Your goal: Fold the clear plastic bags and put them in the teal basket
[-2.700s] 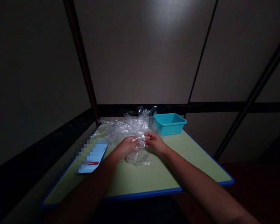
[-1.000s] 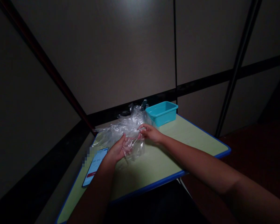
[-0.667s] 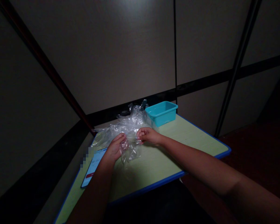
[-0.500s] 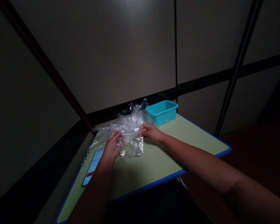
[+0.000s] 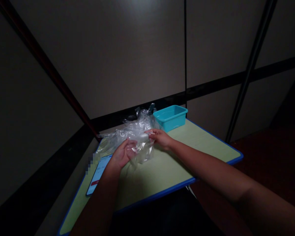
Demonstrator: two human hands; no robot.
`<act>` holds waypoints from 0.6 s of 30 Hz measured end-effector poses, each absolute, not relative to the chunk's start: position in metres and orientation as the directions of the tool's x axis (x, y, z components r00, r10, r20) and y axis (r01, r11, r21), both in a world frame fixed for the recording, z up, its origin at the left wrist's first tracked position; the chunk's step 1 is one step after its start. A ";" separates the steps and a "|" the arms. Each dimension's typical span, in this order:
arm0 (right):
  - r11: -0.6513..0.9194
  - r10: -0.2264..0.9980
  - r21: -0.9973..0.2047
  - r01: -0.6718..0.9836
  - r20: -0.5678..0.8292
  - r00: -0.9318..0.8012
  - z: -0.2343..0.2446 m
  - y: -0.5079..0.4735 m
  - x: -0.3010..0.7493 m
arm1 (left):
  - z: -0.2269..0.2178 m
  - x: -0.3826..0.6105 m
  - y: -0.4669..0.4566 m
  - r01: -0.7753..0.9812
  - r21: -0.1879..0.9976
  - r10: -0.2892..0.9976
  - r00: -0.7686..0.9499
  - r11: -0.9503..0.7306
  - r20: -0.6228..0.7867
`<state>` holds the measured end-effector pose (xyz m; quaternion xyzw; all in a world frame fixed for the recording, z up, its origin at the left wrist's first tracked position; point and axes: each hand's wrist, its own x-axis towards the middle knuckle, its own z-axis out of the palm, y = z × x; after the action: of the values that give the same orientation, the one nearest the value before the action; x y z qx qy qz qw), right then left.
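Observation:
A small clear plastic bag [image 5: 145, 152] hangs crinkled between my hands, just above the table. My right hand [image 5: 159, 137] pinches its upper right edge between thumb and fingers. On the other side, my left hand [image 5: 123, 154] holds the bag loosely, with the thumb raised and the curled fingers partly behind the film. A whitish fold shows along the bag's top near my right fingertips. Directly behind lies a heap of clear plastic bags [image 5: 140, 125], its single pieces hard to tell apart.
A turquoise plastic basin [image 5: 173, 123] stands at the table's back right. Beside my left forearm lies a phone [image 5: 98, 175] with its screen lit. The pale green table [image 5: 157, 180] has a blue rim. Dark panelled walls [image 5: 137, 59] rise behind it.
The bag was stretched flatter between both hands; now it is crumpled and shifted slightly right. My left thumb and fingers have spread from a tighter pinch. The basin and phone stay put.

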<state>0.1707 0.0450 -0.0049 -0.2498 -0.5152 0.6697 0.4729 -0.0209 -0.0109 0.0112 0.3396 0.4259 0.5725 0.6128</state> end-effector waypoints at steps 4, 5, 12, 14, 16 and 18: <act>-0.151 0.848 -0.910 -0.385 0.080 -0.524 -0.005 0.043 0.172 | 0.011 -0.020 -0.012 -0.380 0.925 0.995 -0.080 0.021 -0.056; -0.148 0.836 -0.914 -0.379 0.088 -0.541 -0.006 0.043 0.171 | 0.011 -0.020 -0.011 -0.375 0.927 0.993 -0.108 0.002 -0.046; -0.068 0.863 -0.916 -0.395 0.145 -0.484 -0.007 0.043 0.169 | 0.011 -0.022 -0.008 -0.418 0.908 0.996 -0.083 0.002 -0.040; -0.074 0.856 -0.905 -0.420 0.158 -0.491 -0.005 0.043 0.170 | 0.008 -0.020 -0.009 -0.372 0.926 0.998 -0.001 0.062 -0.067; -0.087 0.845 -0.901 -0.424 0.159 -0.511 -0.004 0.042 0.171 | 0.003 -0.019 -0.009 -0.319 0.945 0.998 0.019 0.070 -0.068; -0.104 0.836 -0.903 -0.418 0.148 -0.529 -0.004 0.042 0.171 | 0.000 -0.019 -0.008 -0.307 0.952 0.999 -0.031 0.012 -0.023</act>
<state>0.1715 0.0418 -0.0038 -0.2071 -0.5049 0.7137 0.4391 -0.0194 -0.0076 -0.0002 0.4032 0.4292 0.5756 0.5673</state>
